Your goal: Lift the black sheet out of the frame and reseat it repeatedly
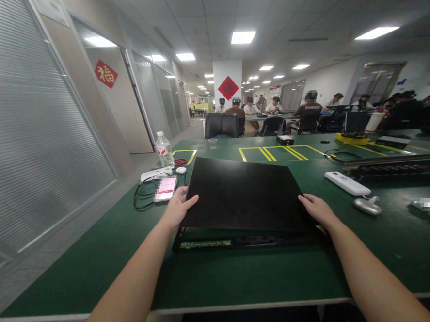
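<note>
Between my hands is a flat black panel (242, 193), smooth and rectangular, tilted over a black frame (271, 240) on the table. A strip of green circuit board (205, 244) shows along the frame's near left side; the panel hides most of the rest. My left hand (176, 208) grips the panel's left edge, its thumb on top. At the right edge my right hand (317, 210) pinches the panel, with its lower fingers partly out of sight.
The green table (97, 265) bears a phone (165, 188), a water bottle (164, 149) and red-handled scissors (179, 161) at left. A white power bank (347, 183), a silver mouse-like object (368, 206) and a long black part (401, 166) lie at right. Several people sit farther back.
</note>
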